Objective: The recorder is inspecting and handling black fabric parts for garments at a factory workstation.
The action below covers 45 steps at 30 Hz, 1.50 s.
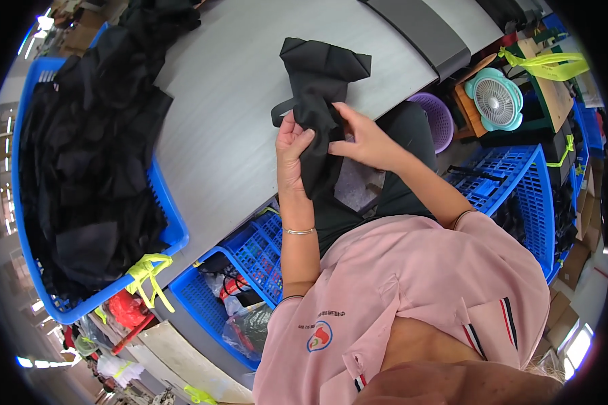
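Over the table's near edge I hold a black piece of fabric (pixel 321 91), its wider folded end lying on the tabletop and its lower part hanging toward my lap. My left hand (pixel 293 148) grips its left side, thumb on top. A narrow black loop (pixel 282 112) sticks out beside the left fingers. On the other side my right hand (pixel 360 137) pinches the fabric's edge between thumb and fingers. What the fabric is sewn into, I cannot tell.
A blue crate (pixel 175 229) heaped with black fabric (pixel 101 169) stands at the left of the grey table (pixel 216 81). Blue baskets (pixel 267 246) sit below and at the right (pixel 537 209). A purple basket (pixel 439 121) and a turquoise fan (pixel 496 100) are at the right.
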Each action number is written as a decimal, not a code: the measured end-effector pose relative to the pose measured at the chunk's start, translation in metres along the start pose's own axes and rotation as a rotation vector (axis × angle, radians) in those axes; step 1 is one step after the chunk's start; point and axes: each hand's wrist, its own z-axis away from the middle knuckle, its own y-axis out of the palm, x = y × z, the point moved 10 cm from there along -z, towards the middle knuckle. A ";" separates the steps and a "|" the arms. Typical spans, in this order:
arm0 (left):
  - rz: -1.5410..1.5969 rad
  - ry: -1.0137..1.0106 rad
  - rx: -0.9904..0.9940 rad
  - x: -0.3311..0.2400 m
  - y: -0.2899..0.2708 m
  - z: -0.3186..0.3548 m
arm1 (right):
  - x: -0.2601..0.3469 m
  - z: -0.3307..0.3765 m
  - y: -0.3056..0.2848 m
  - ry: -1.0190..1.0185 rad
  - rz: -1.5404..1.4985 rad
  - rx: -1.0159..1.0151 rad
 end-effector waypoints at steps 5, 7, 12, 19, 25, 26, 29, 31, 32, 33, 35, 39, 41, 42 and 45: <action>-0.066 0.116 -0.060 -0.016 0.000 -0.002 | 0.013 0.000 -0.017 -0.172 0.425 -0.245; -0.257 0.277 -0.207 -0.047 -0.014 0.004 | -0.002 -0.004 -0.054 -0.029 0.509 -0.341; -0.926 0.625 -0.428 -0.077 0.001 0.027 | 0.012 0.002 -0.095 -0.119 0.572 -0.650; -1.340 0.809 -0.496 -0.066 0.046 0.031 | 0.035 -0.001 -0.035 -0.426 1.132 -0.427; -1.056 0.691 -0.378 -0.075 0.040 0.019 | -0.019 -0.023 -0.120 -0.105 0.471 -0.294; -1.061 0.685 -0.320 -0.070 0.048 0.018 | -0.022 -0.021 -0.131 -0.076 0.303 -0.286; -1.112 0.743 -0.393 -0.073 0.057 0.028 | 0.040 0.007 -0.181 -0.423 1.074 -0.809; -1.073 0.727 -0.437 -0.075 0.056 0.036 | 0.038 0.013 -0.223 -0.236 1.348 -0.978; -1.038 0.745 -0.479 -0.078 0.053 0.044 | 0.015 0.005 -0.250 0.015 1.349 -0.927; -1.038 0.752 -0.471 -0.078 0.054 0.049 | 0.011 0.006 -0.265 -0.005 1.341 -0.936; -1.008 0.733 -0.429 -0.069 0.054 0.059 | -0.010 -0.008 -0.283 0.036 1.334 -0.725; -0.934 0.562 -0.272 -0.026 0.060 0.067 | -0.010 -0.012 -0.314 0.066 1.009 -0.714; -0.856 0.384 -0.137 0.007 0.069 0.062 | 0.009 -0.006 -0.303 0.022 0.964 -0.746; -0.778 0.267 -0.063 0.025 0.074 0.058 | 0.038 0.006 -0.282 -0.156 1.124 -0.838; -0.606 0.053 0.156 0.068 0.095 0.048 | 0.088 0.048 -0.199 -0.483 1.402 -0.918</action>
